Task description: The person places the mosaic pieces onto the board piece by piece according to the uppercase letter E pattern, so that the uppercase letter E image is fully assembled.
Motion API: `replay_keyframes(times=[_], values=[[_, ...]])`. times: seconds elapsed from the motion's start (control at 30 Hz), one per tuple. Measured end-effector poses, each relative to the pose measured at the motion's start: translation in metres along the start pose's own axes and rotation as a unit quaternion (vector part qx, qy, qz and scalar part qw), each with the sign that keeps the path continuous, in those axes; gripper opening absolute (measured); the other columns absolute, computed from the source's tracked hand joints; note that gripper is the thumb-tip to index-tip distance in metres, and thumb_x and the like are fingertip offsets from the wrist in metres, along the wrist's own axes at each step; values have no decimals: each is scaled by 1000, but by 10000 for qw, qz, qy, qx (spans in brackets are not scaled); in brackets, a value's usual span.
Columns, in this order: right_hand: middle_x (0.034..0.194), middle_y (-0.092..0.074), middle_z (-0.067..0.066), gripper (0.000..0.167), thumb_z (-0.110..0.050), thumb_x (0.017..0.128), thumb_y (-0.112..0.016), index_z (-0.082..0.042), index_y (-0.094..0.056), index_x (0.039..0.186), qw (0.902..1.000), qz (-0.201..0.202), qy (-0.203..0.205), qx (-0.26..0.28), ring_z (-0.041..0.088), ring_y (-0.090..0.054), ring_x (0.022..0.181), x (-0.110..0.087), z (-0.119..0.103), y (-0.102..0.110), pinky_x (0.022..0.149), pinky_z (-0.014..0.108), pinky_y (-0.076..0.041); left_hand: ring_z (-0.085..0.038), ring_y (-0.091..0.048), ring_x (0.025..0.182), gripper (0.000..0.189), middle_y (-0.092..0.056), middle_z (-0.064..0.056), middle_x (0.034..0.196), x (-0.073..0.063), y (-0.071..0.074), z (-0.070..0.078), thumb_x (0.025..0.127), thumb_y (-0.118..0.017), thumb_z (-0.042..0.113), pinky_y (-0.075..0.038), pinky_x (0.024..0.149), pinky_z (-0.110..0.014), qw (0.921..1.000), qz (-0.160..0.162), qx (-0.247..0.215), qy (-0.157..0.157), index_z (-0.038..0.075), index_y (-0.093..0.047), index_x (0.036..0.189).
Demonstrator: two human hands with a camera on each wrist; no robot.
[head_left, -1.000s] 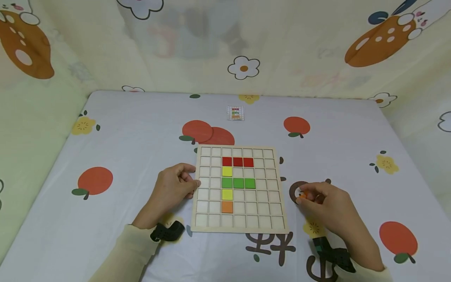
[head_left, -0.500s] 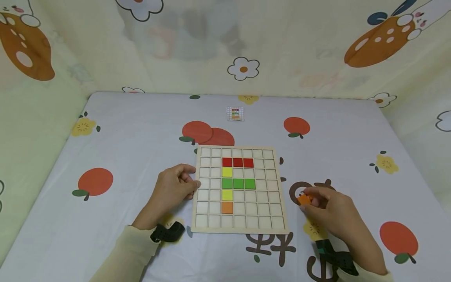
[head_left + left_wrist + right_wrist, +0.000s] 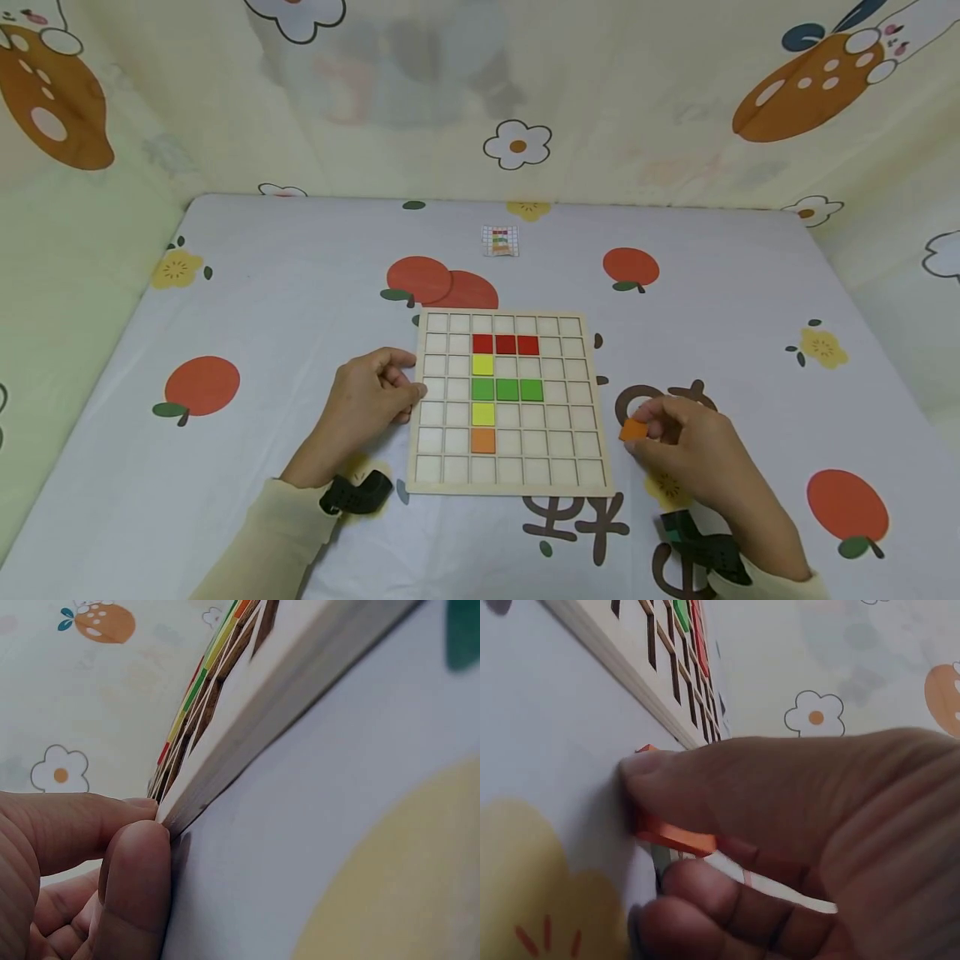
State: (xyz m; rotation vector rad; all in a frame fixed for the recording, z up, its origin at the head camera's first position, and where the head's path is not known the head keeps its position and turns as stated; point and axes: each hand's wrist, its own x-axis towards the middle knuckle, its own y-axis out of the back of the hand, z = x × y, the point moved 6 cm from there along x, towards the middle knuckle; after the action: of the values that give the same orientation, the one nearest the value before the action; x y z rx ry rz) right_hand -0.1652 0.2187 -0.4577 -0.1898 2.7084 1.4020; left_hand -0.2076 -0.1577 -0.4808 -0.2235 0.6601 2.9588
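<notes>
A square wooden grid board (image 3: 551, 415) lies flat on the table in the head view. In its cells sit three red tiles (image 3: 506, 344), an upper yellow tile (image 3: 483, 365), three green tiles (image 3: 507, 390), a lower yellow tile (image 3: 483, 414) and an orange tile (image 3: 483, 441). My left hand (image 3: 372, 390) holds the board's left edge with thumb and index finger, as the left wrist view also shows. To the right of the board, my right hand (image 3: 693, 442) pinches a loose orange tile (image 3: 633, 430), which the thumb partly hides in the right wrist view.
A small card (image 3: 500, 241) printed with a coloured grid lies beyond the board. The table bears a white cloth (image 3: 300, 275) with fruit and flower prints. Patterned curtains (image 3: 420, 158) stand behind it and at both sides.
My right hand has shifted slightly toward the board and the orange tile now shows clearly at its fingertips. My left hand and the tiles in the board have stayed put.
</notes>
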Motion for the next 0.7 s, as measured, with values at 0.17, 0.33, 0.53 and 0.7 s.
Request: replay_keyframes(times=[0.17, 0.33, 0.53, 0.7], values=[[81, -67, 0, 21, -9, 83, -86, -7, -73, 99, 9995, 152, 221, 143, 13, -59, 70, 1, -4, 0, 59, 24, -49, -16, -63, 55, 34, -64, -8, 79, 0, 0, 0, 89, -78, 3, -55, 55, -23, 10000, 8, 3, 22, -2, -68, 121], [83, -71, 1, 18, -8, 86, -85, -5, -74, 100, 9971, 179, 384, 639, 8, -61, 67, 2, -5, -1, 59, 23, -50, -17, -63, 56, 34, -64, -9, 79, 0, 0, 0, 89, -78, 3, -55, 56, -23, 10000, -11, -24, 51, -2, -68, 121], [91, -75, 7, 18, -4, 90, -80, -1, -73, 106, 9889, -145, 394, 1422, 10, -67, 67, 3, -8, -6, 59, 24, -54, -17, -63, 56, 35, -64, -9, 79, 0, 0, -1, 89, -79, 3, -54, 56, -23, 10000, -4, -2, 66, -1, -68, 122], [90, -71, 7, 27, 5, 86, -79, 0, -74, 112, 9888, -87, 711, 1307, 11, -61, 69, 2, -12, -7, 60, 23, -53, -17, -63, 56, 35, -64, -9, 80, 1, 0, -1, 89, -79, 3, -55, 56, -23, 9999, -13, -71, 109, -1, -68, 122]])
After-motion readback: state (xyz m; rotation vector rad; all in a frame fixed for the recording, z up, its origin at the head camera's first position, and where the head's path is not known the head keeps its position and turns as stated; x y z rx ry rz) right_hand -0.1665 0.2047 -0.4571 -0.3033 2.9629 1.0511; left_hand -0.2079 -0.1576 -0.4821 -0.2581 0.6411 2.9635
